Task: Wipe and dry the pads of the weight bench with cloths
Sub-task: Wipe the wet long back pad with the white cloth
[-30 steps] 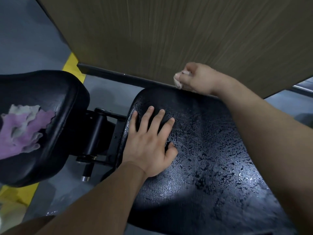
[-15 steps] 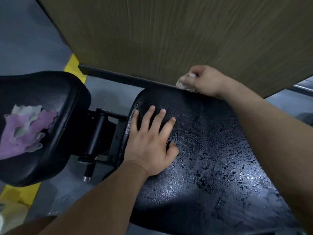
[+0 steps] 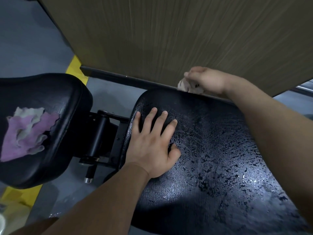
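A long black bench pad (image 3: 220, 167), wet and streaked, fills the right and centre. My left hand (image 3: 152, 143) lies flat on its near-left part with fingers spread. My right hand (image 3: 205, 80) grips a bunched pale cloth (image 3: 186, 86) at the pad's far edge, close against the wooden wall. A second black pad (image 3: 55, 99) sits to the left with a purple and grey cloth (image 3: 25, 136) lying loose on it.
A wood-grain wall panel (image 3: 169, 39) with a dark base strip (image 3: 118, 77) stands right behind the pad. A black metal hinge bracket (image 3: 101, 138) joins the two pads. Grey floor (image 3: 30, 39) with a yellow line (image 3: 72, 67) runs at the left.
My right hand with the pale cloth has slid to the right along the pad's far edge. My left hand has stayed flat in the same spot.
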`<state>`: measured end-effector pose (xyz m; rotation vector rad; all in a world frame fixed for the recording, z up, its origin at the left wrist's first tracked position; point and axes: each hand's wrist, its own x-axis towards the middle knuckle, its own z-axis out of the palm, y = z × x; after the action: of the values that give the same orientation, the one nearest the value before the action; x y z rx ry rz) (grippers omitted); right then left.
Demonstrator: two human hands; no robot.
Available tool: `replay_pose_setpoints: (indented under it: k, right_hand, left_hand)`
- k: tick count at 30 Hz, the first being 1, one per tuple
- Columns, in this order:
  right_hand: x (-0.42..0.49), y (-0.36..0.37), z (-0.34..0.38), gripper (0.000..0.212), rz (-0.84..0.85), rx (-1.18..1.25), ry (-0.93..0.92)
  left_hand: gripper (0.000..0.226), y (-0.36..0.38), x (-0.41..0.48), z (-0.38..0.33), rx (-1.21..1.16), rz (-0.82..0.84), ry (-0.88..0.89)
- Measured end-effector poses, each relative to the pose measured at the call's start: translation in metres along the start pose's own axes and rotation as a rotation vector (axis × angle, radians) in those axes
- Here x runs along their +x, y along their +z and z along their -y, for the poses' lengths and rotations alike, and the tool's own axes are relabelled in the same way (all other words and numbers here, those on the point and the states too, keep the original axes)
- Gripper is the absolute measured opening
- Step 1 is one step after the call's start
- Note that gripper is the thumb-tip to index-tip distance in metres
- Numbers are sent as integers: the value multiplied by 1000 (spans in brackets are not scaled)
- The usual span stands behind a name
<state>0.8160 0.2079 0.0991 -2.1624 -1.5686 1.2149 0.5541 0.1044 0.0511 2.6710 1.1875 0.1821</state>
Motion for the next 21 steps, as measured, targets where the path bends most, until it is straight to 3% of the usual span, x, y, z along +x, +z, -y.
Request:
replay_pose_setpoints:
  k: [2, 6, 8, 10, 14, 17, 21]
  right_hand:
    - [1, -2, -1, 16, 50, -104, 18]
    - [8, 0, 12, 29, 210, -220, 61]
    - [15, 3, 25, 24, 259, -266, 69]
    - [23, 7, 37, 17, 242, -310, 57]
    - [38, 31, 77, 29, 266, -357, -72]
    - [41, 60, 106, 24, 306, -205, -214]
    - [43, 49, 92, 27, 252, -437, -208]
  left_hand:
    - [66, 0, -1, 0, -5, -4, 5]
    - [66, -2, 0, 0, -4, 4, 2]
    - [66, -2, 0, 0, -16, 7, -1]
    - [66, -1, 0, 1, -24, 2, 3]
    - [65, 0, 0, 1, -14, 6, 4]
    - [66, 0, 1, 0, -18, 14, -2]
    - [66, 0, 0, 0, -22, 3, 1]
